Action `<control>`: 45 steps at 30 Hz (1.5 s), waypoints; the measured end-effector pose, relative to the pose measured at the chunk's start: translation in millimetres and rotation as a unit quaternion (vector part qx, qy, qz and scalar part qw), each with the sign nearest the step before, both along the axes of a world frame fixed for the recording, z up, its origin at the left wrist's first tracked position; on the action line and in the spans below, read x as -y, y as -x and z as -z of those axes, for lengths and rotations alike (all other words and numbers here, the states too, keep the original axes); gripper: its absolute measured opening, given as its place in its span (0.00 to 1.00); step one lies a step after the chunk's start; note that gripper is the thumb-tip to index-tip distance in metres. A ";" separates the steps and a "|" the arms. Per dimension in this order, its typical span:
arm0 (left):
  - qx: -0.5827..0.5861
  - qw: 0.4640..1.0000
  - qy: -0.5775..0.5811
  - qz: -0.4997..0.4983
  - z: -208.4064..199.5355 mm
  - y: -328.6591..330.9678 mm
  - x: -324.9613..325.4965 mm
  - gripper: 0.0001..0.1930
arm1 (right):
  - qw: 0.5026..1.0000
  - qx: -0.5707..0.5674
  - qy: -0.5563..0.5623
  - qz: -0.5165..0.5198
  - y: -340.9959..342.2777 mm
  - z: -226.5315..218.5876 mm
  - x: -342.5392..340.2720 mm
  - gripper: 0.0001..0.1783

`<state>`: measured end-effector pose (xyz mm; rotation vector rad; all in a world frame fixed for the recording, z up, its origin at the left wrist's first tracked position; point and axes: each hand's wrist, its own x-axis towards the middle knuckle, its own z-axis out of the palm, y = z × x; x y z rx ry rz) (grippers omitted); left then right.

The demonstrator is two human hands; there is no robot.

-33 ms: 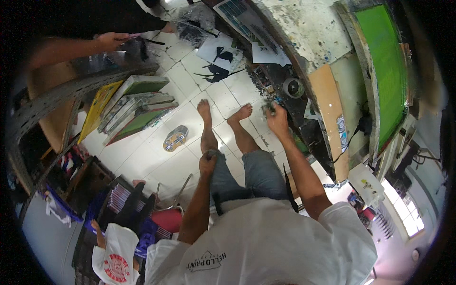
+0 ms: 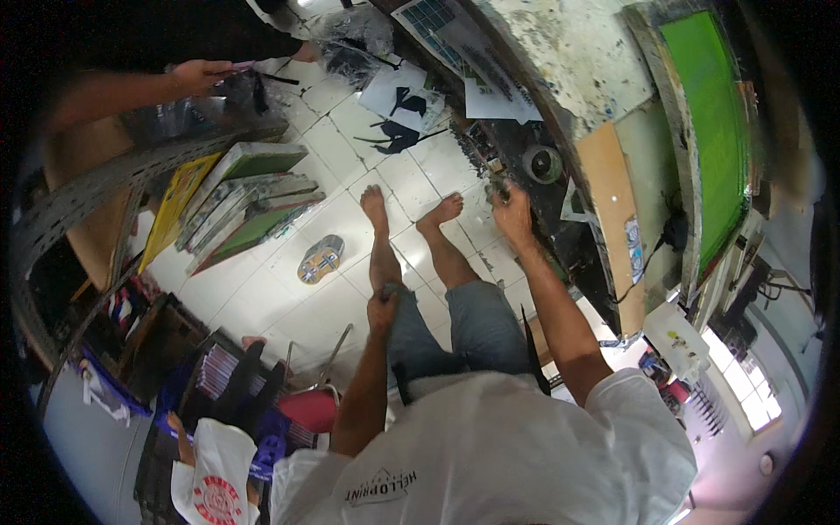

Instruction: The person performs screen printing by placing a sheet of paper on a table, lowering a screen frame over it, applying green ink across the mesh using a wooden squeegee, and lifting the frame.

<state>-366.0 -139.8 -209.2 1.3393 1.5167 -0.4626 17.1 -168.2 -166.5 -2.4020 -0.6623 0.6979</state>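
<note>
My right hand (image 2: 514,214) is stretched forward to the edge of a cluttered dark lower shelf (image 2: 547,208). Its fingers are closed around a small dark grey, crumpled-looking object (image 2: 497,189), too unclear to name. Close beyond it, a round tape-like roll (image 2: 542,164) lies on the shelf. By my left knee, my left hand (image 2: 381,311) is closed, with a small dark thing (image 2: 385,290) showing at its fingers. What that thing is, I cannot make out.
A green-meshed printing frame (image 2: 704,131) stands over the stained worktop at right. Several frames (image 2: 254,197) lean together at left. One sandal (image 2: 321,259), papers and dark straps lie on white tiles. A co-worker's hand (image 2: 199,77) is at upper left; another person (image 2: 214,472) is lower left.
The view has shifted very slightly. My right hand is a little farther forward along the shelf edge; my left hand stays by the knee.
</note>
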 end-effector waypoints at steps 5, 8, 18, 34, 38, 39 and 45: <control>-0.095 0.995 0.014 -0.022 8.8 14.4 3.0 0.24 | 0.990 0.134 0.046 -0.011 -63.3 75.2 -63.8 0.23; -0.130 0.991 0.003 -0.041 13.2 25.8 1.3 0.22 | 0.947 0.278 0.137 -0.088 -76.6 96.0 -94.9 0.30; -0.128 0.990 -0.011 -0.063 32.9 62.4 6.0 0.22 | 0.930 0.327 0.128 0.103 -130.9 80.8 -101.1 0.18; -0.136 0.988 -0.002 -0.075 22.8 52.2 -12.0 0.18 | 0.868 0.481 0.120 -0.038 -154.9 54.8 -126.5 0.21; -0.091 0.991 -0.054 -0.085 33.6 59.2 4.9 0.17 | 0.943 0.247 0.069 -0.212 -114.9 78.3 -166.9 0.31; -0.076 0.992 -0.060 -0.085 33.5 60.4 1.8 0.16 | 0.935 0.262 0.073 -0.228 -108.2 90.7 -168.4 0.33; -0.105 0.992 -0.021 -0.063 20.3 44.3 -18.5 0.15 | 0.941 0.250 0.054 -0.220 -117.6 129.5 -165.9 0.38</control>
